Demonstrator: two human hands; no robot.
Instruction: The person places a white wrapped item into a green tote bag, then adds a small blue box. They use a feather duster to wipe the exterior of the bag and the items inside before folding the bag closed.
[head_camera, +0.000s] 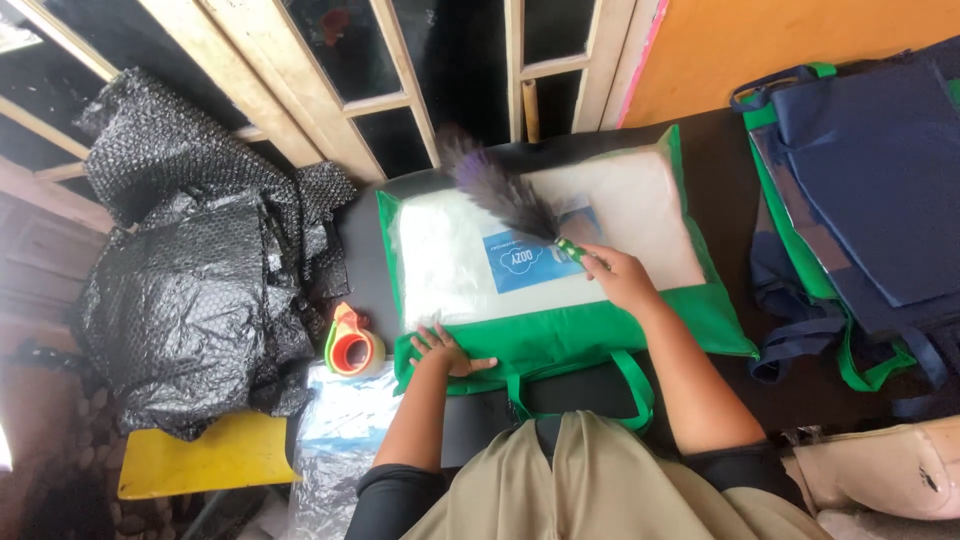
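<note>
Green bag (560, 340): a flat green fabric carrier with a clear front panel, lying on the dark worktop (720, 150) just in front of me, its loop handles hanging toward my lap.
Inside the bag: a white padded thing, pillow-like, fills the clear panel edge to edge.
Label: a blue rectangular card (525, 262) with a pale cloud shape sits under the clear panel near its middle, tilted a little.
Feather duster (497, 190): grey and purple plumes fanned toward the far left over the clear panel; green handle end at my fingers.
Right hand (622, 278): closed around the duster's green handle, resting on the bag's near right part.
Left hand (445, 350): flat on the bag's near left green edge, fingers spread, gripping nothing.
Tape dispenser (352, 342): orange and green, with a roll in it, just left of the bag.
Black bubble wrap (190, 270): a crumpled heap at the far left.
Clear plastic sheet (335, 430): bunched below the dispenser, beside a yellow board (200, 455).
Blue and green bags (860, 200): a stack of flat empty carriers at the right, well apart from my hands.
</note>
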